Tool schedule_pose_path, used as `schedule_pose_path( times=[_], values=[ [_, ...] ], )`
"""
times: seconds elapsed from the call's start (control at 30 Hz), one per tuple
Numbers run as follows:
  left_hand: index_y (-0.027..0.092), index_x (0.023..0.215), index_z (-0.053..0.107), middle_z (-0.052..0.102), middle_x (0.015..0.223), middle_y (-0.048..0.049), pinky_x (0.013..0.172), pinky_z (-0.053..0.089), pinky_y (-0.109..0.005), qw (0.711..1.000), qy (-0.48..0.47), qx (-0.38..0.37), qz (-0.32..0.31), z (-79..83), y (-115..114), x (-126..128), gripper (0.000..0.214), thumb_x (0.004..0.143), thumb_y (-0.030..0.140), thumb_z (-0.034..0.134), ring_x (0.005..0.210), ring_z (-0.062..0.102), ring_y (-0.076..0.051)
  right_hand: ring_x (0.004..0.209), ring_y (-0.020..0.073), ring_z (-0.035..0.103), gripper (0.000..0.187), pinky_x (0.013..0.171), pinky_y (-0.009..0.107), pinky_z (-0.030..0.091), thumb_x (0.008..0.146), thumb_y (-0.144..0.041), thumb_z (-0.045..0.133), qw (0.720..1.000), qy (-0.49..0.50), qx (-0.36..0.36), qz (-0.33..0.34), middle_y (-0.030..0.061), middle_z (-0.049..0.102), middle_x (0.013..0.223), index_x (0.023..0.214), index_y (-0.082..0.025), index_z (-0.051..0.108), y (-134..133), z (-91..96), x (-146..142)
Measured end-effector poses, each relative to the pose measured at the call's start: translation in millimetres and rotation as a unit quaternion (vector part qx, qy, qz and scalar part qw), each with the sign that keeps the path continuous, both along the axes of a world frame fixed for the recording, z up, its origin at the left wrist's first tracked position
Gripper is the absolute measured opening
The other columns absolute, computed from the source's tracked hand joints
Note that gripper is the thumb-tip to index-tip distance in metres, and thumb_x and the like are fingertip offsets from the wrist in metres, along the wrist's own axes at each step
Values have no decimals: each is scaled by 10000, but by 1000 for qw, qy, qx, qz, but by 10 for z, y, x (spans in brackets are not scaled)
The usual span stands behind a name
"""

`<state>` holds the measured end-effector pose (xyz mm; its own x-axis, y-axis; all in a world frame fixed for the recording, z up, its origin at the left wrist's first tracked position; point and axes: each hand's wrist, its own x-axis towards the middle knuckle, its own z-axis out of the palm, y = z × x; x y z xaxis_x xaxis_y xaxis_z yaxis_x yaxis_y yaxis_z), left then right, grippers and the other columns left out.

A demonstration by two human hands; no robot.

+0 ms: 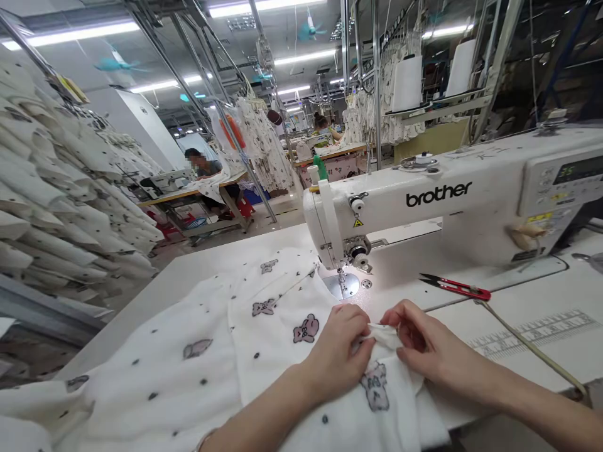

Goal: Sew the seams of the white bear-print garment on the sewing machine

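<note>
One white bear-print fabric garment [277, 320] lies spread on a white sewing table [188, 273], under the left hand [336, 355], its fingers closed on a small white fabric fold [384, 336] of the garment. Right hand [431, 339] pinches the same fold from the other side, near red-handled steel thread snips [455, 288], in front of a white Brother sewing machine [424, 201].

L hand [336, 355], R hand [431, 345] pinching white fabric [384, 336]
</note>
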<state>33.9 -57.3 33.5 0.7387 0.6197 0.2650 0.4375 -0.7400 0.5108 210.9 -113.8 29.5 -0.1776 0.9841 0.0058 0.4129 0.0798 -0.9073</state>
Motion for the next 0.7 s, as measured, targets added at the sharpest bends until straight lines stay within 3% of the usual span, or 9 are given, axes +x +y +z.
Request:
schedule_pose_path(
  times=[0.13,0.23,0.33,0.5,0.7],
  values=[
    [173,676,431,503,784,-34,827,386,-327,999,-33,-17,4,-3,-10,-15,78,743,134,438,803,474,-151,607,114,420,153,586,267,380,702,-174,513,998,-36,50,-26,28,512,967,821,-207,422,-76,-16,4],
    [170,674,441,505,793,-32,828,380,-326,998,-51,-40,5,4,-10,-16,78,739,130,455,804,471,-150,589,126,423,83,590,270,372,742,-249,519,997,-44,45,-37,-1,517,771,729,-204,451,-46,-48,-23],
    [167,680,449,506,805,-33,825,376,-322,997,-55,-54,8,14,-13,-26,77,748,133,460,814,469,-152,632,147,448,138,596,264,366,776,-291,481,999,-10,19,-47,-15,465,641,677,-200,449,-13,-50,-44],
    [167,684,461,507,828,-33,784,388,-295,995,-57,-78,6,44,-21,-46,73,749,136,470,823,473,-151,604,134,426,190,546,245,351,769,-303,471,998,29,-7,-51,-19,442,628,623,-196,412,-20,15,-59],
    [164,646,420,480,749,-19,644,380,-261,996,-42,-68,35,83,-70,-48,108,732,151,485,718,458,-139,657,141,466,197,580,252,362,769,-244,459,997,27,39,-55,2,482,686,595,-195,382,-35,15,-57]
  ],
)
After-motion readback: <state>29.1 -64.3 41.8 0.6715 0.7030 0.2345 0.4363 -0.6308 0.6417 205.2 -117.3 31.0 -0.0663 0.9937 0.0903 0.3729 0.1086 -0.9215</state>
